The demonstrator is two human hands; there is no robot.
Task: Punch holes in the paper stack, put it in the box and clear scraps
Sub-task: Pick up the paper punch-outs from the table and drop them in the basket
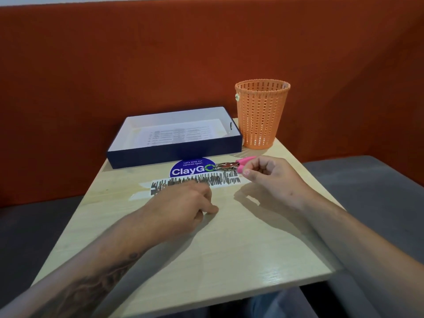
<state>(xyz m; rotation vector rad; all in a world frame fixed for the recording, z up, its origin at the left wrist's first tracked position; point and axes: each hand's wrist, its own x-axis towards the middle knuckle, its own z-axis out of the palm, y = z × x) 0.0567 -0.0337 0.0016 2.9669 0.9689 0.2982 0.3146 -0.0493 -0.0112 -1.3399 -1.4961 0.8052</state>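
Observation:
The printed paper stack [181, 134] lies flat inside the open navy box [174, 153] at the far side of the table. A pink-handled metal hole punch [226, 166] lies on the table in front of the box. My right hand [268, 177] hovers just right of it with curled fingers, thumb and forefinger pinched together beside the pink handle. Whether something tiny sits in the pinch I cannot tell. My left hand [183, 207] rests on the tabletop, fingers curled, thumb tip pressed down on the wood. No scraps are clear enough to make out.
An orange lattice waste basket [261, 113] stands right of the box at the table's far corner. A blue round ClayGo sticker [190, 169] and a scribbled-over white label [220, 180] are stuck on the pale wooden table [241, 244]. An orange padded wall rises behind.

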